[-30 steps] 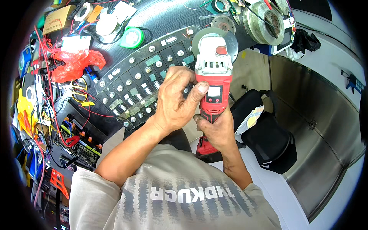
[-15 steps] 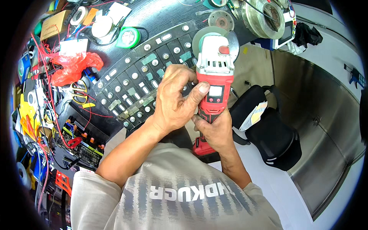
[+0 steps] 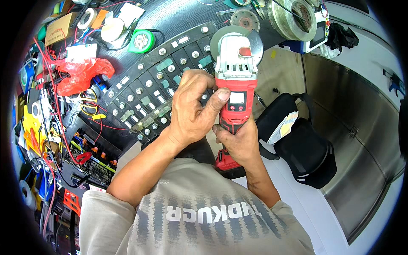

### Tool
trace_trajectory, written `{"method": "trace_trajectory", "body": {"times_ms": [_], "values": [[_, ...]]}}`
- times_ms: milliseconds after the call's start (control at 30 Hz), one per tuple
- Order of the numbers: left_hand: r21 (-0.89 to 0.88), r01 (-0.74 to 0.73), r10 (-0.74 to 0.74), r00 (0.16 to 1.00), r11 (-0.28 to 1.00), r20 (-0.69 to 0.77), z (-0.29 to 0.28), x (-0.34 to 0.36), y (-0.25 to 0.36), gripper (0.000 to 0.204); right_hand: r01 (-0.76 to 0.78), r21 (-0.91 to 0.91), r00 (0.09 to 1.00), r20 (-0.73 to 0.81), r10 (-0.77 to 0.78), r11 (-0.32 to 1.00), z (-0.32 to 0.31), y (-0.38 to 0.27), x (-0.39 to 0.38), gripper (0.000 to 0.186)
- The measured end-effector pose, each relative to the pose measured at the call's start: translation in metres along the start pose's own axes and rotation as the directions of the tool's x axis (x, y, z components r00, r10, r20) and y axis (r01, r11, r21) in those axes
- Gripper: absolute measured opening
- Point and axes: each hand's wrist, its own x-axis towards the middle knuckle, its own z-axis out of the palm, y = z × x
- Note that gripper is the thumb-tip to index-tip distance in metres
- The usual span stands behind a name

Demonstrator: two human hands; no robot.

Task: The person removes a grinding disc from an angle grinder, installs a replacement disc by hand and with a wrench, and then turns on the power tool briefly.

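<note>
A red and black cordless angle grinder (image 3: 236,100) with a silver head is held upright in front of me, its disc (image 3: 221,39) at the top end. My right hand (image 3: 240,142) wraps the grip below the body, just above the red battery base. My left hand (image 3: 196,104) holds the upper body from the left, its thumb lying beside a small display and its fingers partly hidden behind the tool. Behind my left hand lies a black slab (image 3: 148,83) with rows of round metal studs and oval slots.
On the dark bench are a green tape measure (image 3: 141,41), a red plastic bag (image 3: 85,74), yellow-handled scissors (image 3: 88,102) and tangled wires. At the back right stand a large spool (image 3: 278,25) and a toothed metal disc (image 3: 245,20). A black chair (image 3: 304,153) is on the right.
The grinder and both hands have shifted very slightly to the left and up. My grip on it looks the same.
</note>
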Motion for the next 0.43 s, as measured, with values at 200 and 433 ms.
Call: {"method": "trace_trajectory", "body": {"times_ms": [200,433], "values": [[0.015,-0.007,0.007,1.0,1.0,0.023,-0.0006,-0.002,-0.003,0.043,0.013,-0.009,1.0,-0.005,-0.013,1.0,-0.0003,-0.0004,0.0008,0.066],[0.007,0.0,0.0,1.0,1.0,0.007,0.0001,-0.0013,-0.0014,0.04,-0.004,-0.008,1.0,0.013,0.005,1.0,-0.0028,0.0022,0.001,0.067]]}}
